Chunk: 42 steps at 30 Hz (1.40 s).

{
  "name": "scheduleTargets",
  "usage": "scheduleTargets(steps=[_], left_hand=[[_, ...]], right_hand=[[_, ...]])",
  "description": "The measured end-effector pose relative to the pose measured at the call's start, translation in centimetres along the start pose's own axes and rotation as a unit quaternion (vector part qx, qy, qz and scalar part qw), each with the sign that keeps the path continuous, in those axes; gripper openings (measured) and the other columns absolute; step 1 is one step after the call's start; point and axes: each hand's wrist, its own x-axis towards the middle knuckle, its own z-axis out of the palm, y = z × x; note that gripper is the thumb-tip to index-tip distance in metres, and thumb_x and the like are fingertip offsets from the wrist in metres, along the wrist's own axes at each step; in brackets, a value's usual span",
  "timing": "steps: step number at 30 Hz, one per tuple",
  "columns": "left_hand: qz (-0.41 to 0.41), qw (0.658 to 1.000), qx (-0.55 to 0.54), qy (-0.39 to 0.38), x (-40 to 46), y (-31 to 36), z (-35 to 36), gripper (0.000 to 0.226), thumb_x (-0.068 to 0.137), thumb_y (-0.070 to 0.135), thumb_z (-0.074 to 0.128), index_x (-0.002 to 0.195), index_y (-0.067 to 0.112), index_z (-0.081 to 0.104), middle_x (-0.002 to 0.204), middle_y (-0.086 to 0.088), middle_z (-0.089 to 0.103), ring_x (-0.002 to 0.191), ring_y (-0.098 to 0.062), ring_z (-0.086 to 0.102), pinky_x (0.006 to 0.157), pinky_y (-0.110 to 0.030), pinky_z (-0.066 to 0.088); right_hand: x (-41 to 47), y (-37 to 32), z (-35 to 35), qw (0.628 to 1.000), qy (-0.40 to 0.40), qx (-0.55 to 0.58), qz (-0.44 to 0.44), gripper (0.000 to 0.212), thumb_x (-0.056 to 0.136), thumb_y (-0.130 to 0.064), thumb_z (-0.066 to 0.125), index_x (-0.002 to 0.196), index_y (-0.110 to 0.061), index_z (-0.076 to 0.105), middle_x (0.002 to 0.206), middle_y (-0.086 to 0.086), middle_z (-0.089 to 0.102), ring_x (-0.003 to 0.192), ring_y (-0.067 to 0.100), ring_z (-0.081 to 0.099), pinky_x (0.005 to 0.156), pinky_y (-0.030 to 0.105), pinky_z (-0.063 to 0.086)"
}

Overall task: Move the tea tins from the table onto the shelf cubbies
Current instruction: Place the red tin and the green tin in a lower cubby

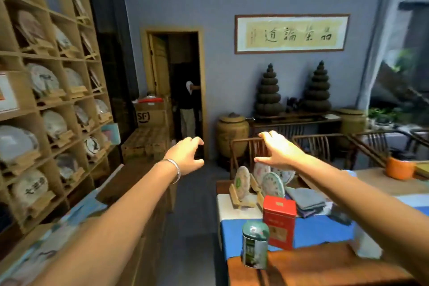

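A green round tea tin (255, 245) stands on the wooden table (325, 267) at its near left corner. Just behind it a red square tea tin (279, 220) sits on the blue cloth. Both my hands are raised in the air in front of me, well above the tins. My left hand (186, 154), with a bracelet on the wrist, is open and holds nothing. My right hand (277, 150) is also open and empty, fingers spread. The wooden shelf cubbies (62, 97) fill the left wall, most holding round tea cakes on stands.
Tea cakes on wooden stands (242, 184) and folded cloths (306, 201) lie behind the tins. An orange cup (399, 167) sits at the table's right. A low counter (130, 181) runs under the shelf. Wooden chairs, jars, boxes and a person in a doorway (189, 109) stand farther back.
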Motion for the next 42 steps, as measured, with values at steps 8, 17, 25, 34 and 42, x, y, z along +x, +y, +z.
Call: scheduleTargets(steps=[8, 17, 25, 34, 42], left_hand=[[0.073, 0.989, -0.067, -0.114, 6.5, 11.1, 12.7, 0.056, 0.079, 0.039, 0.065, 0.13, 0.028, 0.044, 0.119, 0.001, 0.054, 0.107, -0.018, 0.056, 0.082, -0.027, 0.046], [0.142, 0.944, -0.081, -0.285, 8.6, 13.6, 25.2, 0.065, 0.079, 0.042, 0.066, 0.134, 0.018, 0.041, 0.132, -0.01, 0.052, 0.118, -0.025, 0.05, 0.096, -0.036, 0.044], [0.146, 0.895, -0.075, -0.414, 8.9, 10.9, 33.6, 0.095, 0.067, 0.056, 0.074, 0.143, 0.019, 0.031, 0.14, -0.008, 0.041, 0.125, -0.026, 0.045, 0.102, -0.039, 0.042], [0.18, 0.88, -0.079, -0.433, 7.3, 9.8, 39.3, 0.074, 0.063, 0.048, 0.078, 0.121, 0.019, 0.042, 0.111, -0.007, 0.05, 0.098, -0.027, 0.053, 0.082, -0.043, 0.052], [0.171, 0.885, -0.112, -0.419, 6.6, 9.4, 41.0, 0.063, 0.057, 0.047, 0.077, 0.098, 0.02, 0.038, 0.092, -0.002, 0.047, 0.08, -0.023, 0.048, 0.067, -0.04, 0.051]], right_hand=[[-5.6, 13.3, 3.6, 0.99, -0.077, -0.005, 0.114, 0.081, 0.083, -0.053, 0.064, 0.142, -0.009, 0.032, 0.134, 0.016, 0.044, 0.124, 0.032, 0.044, 0.101, 0.041, 0.042], [-6.3, 19.2, 10.8, 0.973, -0.162, -0.007, 0.164, 0.074, 0.083, -0.053, 0.064, 0.135, -0.007, 0.036, 0.13, 0.016, 0.045, 0.117, 0.031, 0.046, 0.095, 0.043, 0.043], [-3.6, 21.0, 19.8, 0.955, -0.237, 0.045, 0.172, 0.096, 0.071, -0.056, 0.074, 0.142, -0.01, 0.03, 0.13, 0.012, 0.042, 0.122, 0.029, 0.044, 0.097, 0.039, 0.042], [-2.0, 23.2, 26.7, 0.951, -0.242, 0.045, 0.189, 0.108, 0.064, -0.048, 0.081, 0.147, -0.014, 0.021, 0.139, 0.016, 0.032, 0.128, 0.033, 0.034, 0.103, 0.044, 0.039], [-2.0, 25.7, 30.1, 0.965, -0.181, 0.103, 0.159, 0.095, 0.057, -0.038, 0.083, 0.135, -0.014, 0.036, 0.12, 0.011, 0.038, 0.11, 0.031, 0.043, 0.091, 0.041, 0.043]])
